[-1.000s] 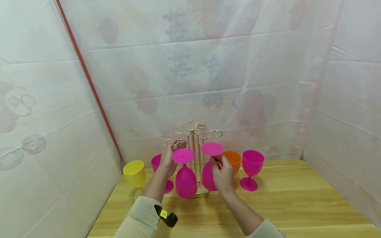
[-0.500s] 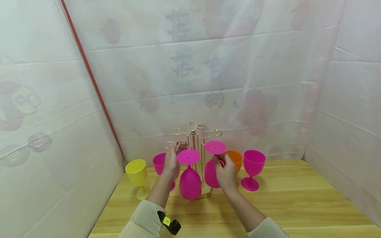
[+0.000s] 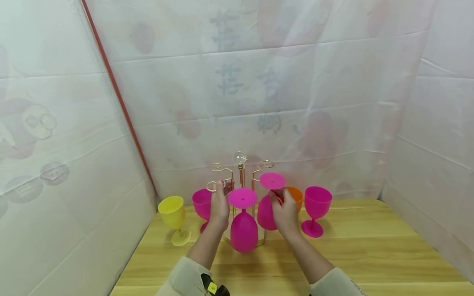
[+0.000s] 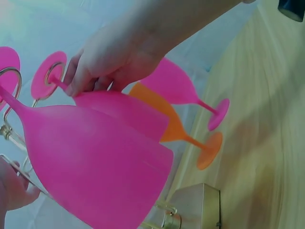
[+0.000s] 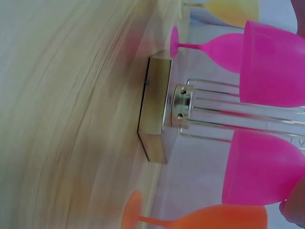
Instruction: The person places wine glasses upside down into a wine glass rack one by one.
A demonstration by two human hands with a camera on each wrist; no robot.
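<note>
A gold wire rack (image 3: 242,177) with a crystal knob stands mid-table. From its front hook hangs a pink goblet (image 3: 244,232), upside down. My left hand (image 3: 220,208) is beside that goblet at the rack's left side; in the left wrist view its fingers curl around a gold wire. A second upside-down pink goblet (image 3: 267,214) is at the rack's right. My right hand (image 3: 286,211) pinches it near where stem and bowl meet. The left wrist view shows this goblet's foot (image 4: 43,78) at a ring-shaped hook.
Upright on the wooden table (image 3: 355,255) are a yellow goblet (image 3: 172,210) and a pink goblet (image 3: 201,201) to the left. Right of the rack stand an orange goblet (image 3: 296,196) and another pink goblet (image 3: 317,203). A white printed sheet (image 3: 237,102) hangs behind.
The rack has turned, its front pink goblet shifting right and its right one right and slightly back. Both hands have moved right with it, keeping their hold. The head view has shifted slightly.
</note>
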